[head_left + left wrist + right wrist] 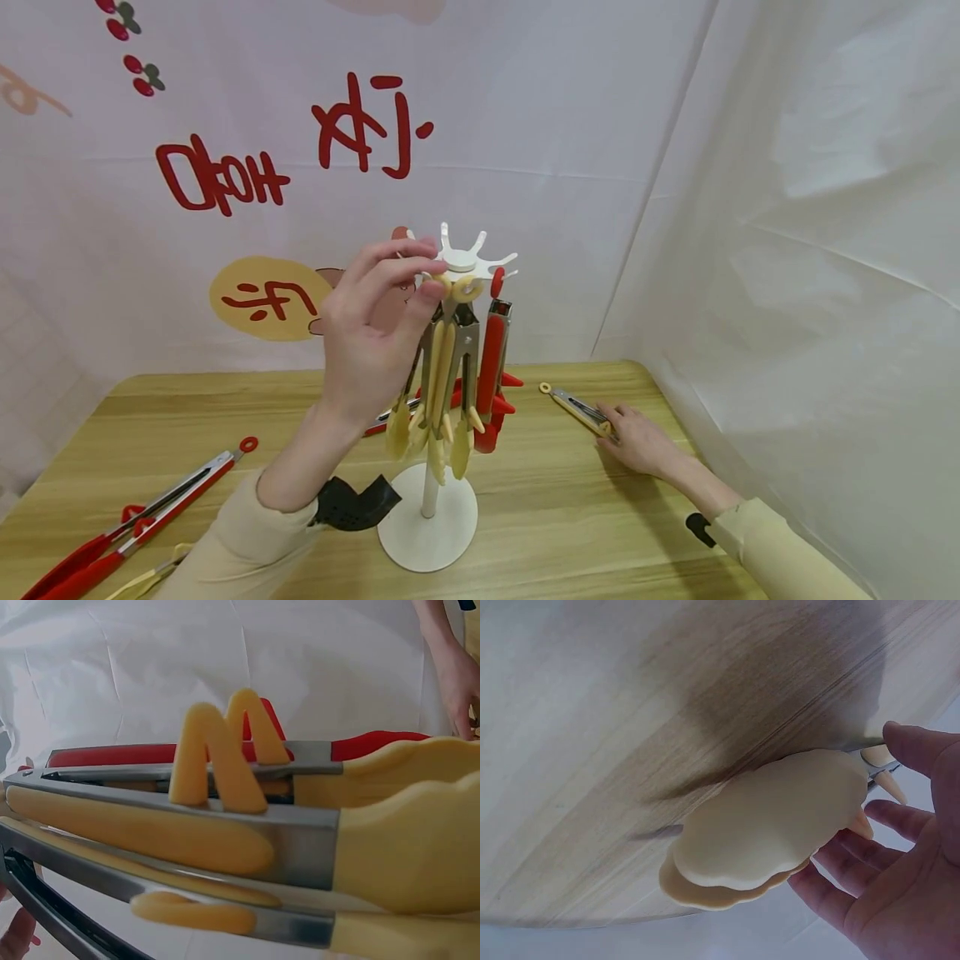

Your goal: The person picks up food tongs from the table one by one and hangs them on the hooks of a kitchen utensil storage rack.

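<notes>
A white rotating rack stands on the table, its hooked top (461,260) carrying several hanging tongs. My left hand (375,321) is up at that top, thumb and fingers pinching the yellow ring of one pair of yellow tongs (438,358). Close by hang other yellow tongs (172,825) and red tongs (492,354), with steel arms and small stand-feet. Low on the right, my right hand (637,442) holds another pair of yellow tongs (573,408) lying on the table. In the right wrist view, thumb and fingers bracket its steel arms just behind the broad pale yellow head (772,817).
Large red-handled tongs (172,500) lie at the table's left, with smaller yellow tongs (150,577) partly behind the left sleeve. Behind the rack lie more red tongs (382,417). The rack's round white base (427,542) sits mid-table. White sheeting (810,208) hangs at the back and right.
</notes>
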{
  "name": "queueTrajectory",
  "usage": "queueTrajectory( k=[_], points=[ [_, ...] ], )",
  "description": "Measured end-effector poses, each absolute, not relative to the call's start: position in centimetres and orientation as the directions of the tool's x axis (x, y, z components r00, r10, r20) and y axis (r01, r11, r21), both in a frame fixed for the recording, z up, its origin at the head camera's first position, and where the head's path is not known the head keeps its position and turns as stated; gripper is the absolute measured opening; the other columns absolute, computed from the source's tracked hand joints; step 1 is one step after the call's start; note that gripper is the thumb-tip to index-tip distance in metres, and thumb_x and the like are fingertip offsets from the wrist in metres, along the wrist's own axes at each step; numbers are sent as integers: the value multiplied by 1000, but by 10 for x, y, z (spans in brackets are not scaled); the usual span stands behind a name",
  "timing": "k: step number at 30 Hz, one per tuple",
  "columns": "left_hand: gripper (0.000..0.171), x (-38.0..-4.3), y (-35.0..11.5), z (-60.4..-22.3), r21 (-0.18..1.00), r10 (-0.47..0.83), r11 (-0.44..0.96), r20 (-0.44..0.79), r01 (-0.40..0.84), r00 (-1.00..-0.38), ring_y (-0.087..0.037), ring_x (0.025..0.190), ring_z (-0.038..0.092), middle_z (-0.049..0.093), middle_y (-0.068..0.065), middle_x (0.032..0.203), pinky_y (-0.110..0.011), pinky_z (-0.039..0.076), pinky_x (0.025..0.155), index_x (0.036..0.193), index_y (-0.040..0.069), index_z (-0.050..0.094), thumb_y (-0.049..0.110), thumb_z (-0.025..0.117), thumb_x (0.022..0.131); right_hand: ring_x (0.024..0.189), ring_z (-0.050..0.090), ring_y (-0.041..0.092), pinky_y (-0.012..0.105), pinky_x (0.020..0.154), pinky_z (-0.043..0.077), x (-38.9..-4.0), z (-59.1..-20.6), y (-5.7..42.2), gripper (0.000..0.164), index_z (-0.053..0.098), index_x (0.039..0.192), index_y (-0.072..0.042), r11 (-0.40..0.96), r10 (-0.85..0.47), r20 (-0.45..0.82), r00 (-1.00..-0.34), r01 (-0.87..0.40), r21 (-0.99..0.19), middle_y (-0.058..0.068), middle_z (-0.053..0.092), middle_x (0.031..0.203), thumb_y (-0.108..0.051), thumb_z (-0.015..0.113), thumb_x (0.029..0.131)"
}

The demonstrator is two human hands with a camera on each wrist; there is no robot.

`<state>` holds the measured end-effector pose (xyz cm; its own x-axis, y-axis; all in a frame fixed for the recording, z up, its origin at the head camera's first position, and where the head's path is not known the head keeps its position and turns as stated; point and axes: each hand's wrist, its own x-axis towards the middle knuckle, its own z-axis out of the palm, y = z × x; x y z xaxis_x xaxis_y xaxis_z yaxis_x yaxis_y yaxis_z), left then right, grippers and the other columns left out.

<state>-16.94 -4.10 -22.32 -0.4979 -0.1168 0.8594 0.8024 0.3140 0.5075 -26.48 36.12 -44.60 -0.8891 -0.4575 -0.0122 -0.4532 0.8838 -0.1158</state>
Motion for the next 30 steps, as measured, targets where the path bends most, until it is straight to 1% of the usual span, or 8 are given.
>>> queueTrajectory(
  k=[3,6,11,15,19,22,25,30],
  points=[
    [50,-171,-41,-224,511,-110,314,857,800,-504,-13,123,65,69,-24,121,-18,53,96,110,-2,74,47,68,101,79,63,21,38,66,54,-266,-446,362,56,60,139,5,883,-458,-23,-889,-452,-123,20,68,105,-19,79,93],
    [62,-171,-41,-224,511,-111,323,856,796,-505,-9,119,64,69,-24,120,-18,52,94,110,-1,74,59,63,99,80,65,21,39,67,55,-267,-447,362,53,62,138,4,889,-446,-33,-895,-438,-129,19,68,105,-16,79,92],
    [60,-173,-40,-224,516,-120,327,854,792,-507,-10,114,64,69,-24,118,-15,52,92,111,-2,74,56,63,100,83,68,24,42,68,57,-267,-448,361,50,63,136,4,886,-452,-17,-892,-447,-119,18,70,103,-13,80,92],
    [41,-173,-38,-225,526,-128,322,848,787,-514,-16,112,66,67,-24,118,-14,53,91,110,-3,74,37,69,102,83,70,26,44,69,59,-268,-447,361,50,64,135,3,879,-468,-7,-884,-464,-109,19,71,103,-12,81,90],
    [35,-173,-38,-225,529,-124,319,846,786,-519,-15,111,66,66,-24,118,-15,53,90,109,-4,74,30,70,101,83,69,24,45,70,59,-270,-445,362,52,64,135,2,881,-464,-21,-885,-459,-111,20,71,105,-10,82,88],
    [38,-173,-39,-225,534,-122,321,843,782,-525,-13,111,65,67,-24,119,-15,53,90,110,-3,74,34,69,102,85,69,25,47,73,60,-270,-444,363,52,64,136,1,887,-451,-40,-891,-444,-124,20,72,107,-9,82,88],
    [40,-173,-39,-225,539,-125,325,839,777,-530,-15,111,65,67,-24,119,-15,53,90,109,-3,75,36,68,102,90,71,29,49,76,61,-270,-443,363,52,65,135,0,890,-445,-46,-894,-436,-134,20,72,108,-10,82,88],
    [53,-173,-39,-226,539,-129,330,839,775,-528,-15,110,65,68,-23,118,-14,53,89,109,-3,75,48,63,102,99,74,37,53,82,61,-270,-442,363,52,65,135,-1,888,-449,-46,-892,-439,-137,22,73,114,-10,83,87]
  ],
)
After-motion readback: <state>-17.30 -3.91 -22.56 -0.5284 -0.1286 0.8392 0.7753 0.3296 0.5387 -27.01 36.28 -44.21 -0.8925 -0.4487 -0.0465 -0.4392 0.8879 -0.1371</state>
